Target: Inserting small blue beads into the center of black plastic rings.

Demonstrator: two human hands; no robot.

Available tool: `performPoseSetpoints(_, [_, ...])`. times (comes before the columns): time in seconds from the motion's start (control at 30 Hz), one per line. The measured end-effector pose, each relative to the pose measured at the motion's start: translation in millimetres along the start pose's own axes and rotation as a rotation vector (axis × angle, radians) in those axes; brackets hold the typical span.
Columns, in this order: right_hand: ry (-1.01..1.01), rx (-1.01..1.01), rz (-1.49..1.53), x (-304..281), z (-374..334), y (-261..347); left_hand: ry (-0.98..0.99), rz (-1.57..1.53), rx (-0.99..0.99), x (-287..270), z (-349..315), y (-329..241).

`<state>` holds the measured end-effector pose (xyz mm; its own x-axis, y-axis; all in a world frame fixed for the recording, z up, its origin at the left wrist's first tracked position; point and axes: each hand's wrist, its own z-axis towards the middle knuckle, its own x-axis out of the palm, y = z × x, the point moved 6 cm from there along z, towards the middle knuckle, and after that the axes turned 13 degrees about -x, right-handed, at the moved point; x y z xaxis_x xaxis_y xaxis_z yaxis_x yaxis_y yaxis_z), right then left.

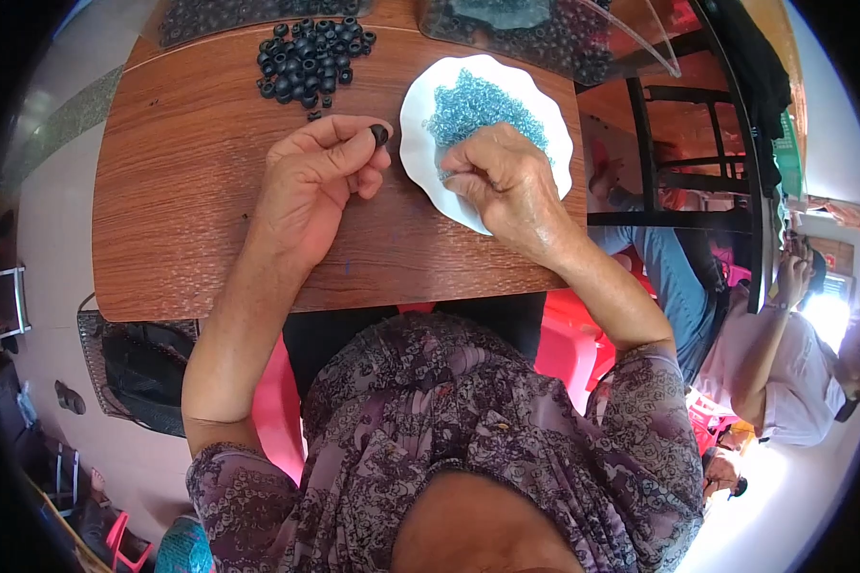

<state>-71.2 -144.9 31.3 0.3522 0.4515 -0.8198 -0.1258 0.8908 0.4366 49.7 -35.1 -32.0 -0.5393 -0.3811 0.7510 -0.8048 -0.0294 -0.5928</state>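
Between the thumb and fingertips of my left hand (330, 172) is a small round black piece (380, 136), hollow like a bead or cap. My right hand (502, 177) reaches over the scalloped white plate (419, 105), its thumb and fingers pinched together at the near side of the pile. Many tiny clear-blue glassy bits (487, 103) are heaped on that plate. What my right fingers hold, if anything, is too small to make out. Just beyond my left hand lies a loose pile of similar black pieces (306, 62), several showing a hole.
Two clear containers, one at the far left (248, 19) and one at the far right (526, 38), hold more black pieces. The wooden table (172, 210) has its near edge before me. A black rack (698, 181) stands to the right; a seated person (774, 372) is beyond it.
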Motion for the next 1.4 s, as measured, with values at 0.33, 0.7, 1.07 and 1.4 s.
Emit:
performPoseSetpoints(0.33, [-0.023, -0.133, -0.114, 2.8, -3.3, 8.2, 0.007, -0.003, -0.001, -1.2, 0.7, 1.4])
performPoseSetpoints(0.7, [-0.074, 0.023, -0.030, 4.8, -7.7, -0.8, 0.012, 0.008, 0.009, -0.5, 1.1, 0.8])
performPoseSetpoints(1.07, [-0.184, 0.229, 0.220, -3.9, -18.4, -8.4, -0.015, 0.074, 0.022, 3.1, -1.1, 0.3])
performPoseSetpoints(1.4, [-0.235, 0.228, 0.446, -9.6, -6.7, -3.2, 0.009, 0.087, -0.009, 10.4, -2.0, 2.8])
